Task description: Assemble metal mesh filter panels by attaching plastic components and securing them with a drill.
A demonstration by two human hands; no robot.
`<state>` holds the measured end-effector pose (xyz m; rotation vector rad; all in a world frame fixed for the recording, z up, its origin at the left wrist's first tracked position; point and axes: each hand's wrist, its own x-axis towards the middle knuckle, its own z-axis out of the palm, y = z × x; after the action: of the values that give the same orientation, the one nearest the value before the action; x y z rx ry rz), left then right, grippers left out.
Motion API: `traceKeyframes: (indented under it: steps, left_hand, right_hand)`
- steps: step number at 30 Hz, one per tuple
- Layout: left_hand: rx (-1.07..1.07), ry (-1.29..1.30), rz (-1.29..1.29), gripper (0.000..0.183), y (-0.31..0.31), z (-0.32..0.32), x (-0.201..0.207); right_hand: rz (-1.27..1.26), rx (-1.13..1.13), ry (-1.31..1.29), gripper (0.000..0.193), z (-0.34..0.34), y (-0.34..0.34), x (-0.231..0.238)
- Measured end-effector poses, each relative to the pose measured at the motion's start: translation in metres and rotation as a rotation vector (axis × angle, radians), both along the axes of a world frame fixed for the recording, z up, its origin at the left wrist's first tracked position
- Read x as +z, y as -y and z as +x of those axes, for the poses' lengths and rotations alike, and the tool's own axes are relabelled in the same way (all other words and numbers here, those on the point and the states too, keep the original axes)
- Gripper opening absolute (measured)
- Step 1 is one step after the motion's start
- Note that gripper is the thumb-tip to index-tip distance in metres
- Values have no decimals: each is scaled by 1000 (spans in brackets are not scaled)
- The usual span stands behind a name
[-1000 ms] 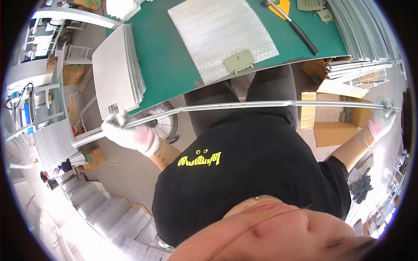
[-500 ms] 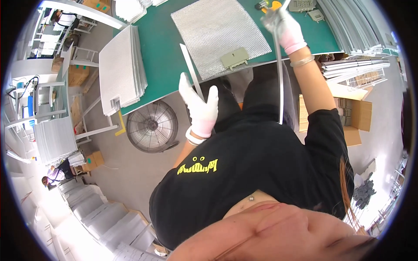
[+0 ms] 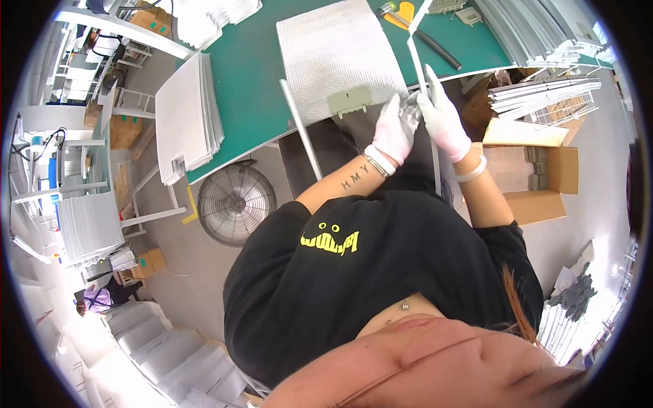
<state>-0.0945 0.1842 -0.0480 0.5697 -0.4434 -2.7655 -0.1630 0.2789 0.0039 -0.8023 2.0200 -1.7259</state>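
Between the white-gloved left hand (image 3: 396,132) and the white-gloved right hand (image 3: 443,124), a thin silver metal strip (image 3: 416,64) is seen, partly above the green worktop (image 3: 248,88). Whether it is gripped cannot be told.

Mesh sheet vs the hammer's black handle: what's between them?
In the head view, a narrow pale strip runs between the mesh sheet and the hammer handle, with green tabletop showing on both sides.

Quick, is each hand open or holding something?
Left hand: beside the bent metal strip; grip cannot be told.
Right hand: outstretched along the strip; whether it grips cannot be told.
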Motion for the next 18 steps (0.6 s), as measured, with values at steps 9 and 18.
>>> traceKeyframes:
  steps: [9, 18]
  left_hand:
    - [90, -157, -29, 34, 58, -52, 48]
    - [128, -159, -101, 26, 100, -70, 40]
  right_hand:
    - [-377, 143, 402, 61, -6, 8, 4]
    - [-587, 281, 721, 62, -6, 32, -14]
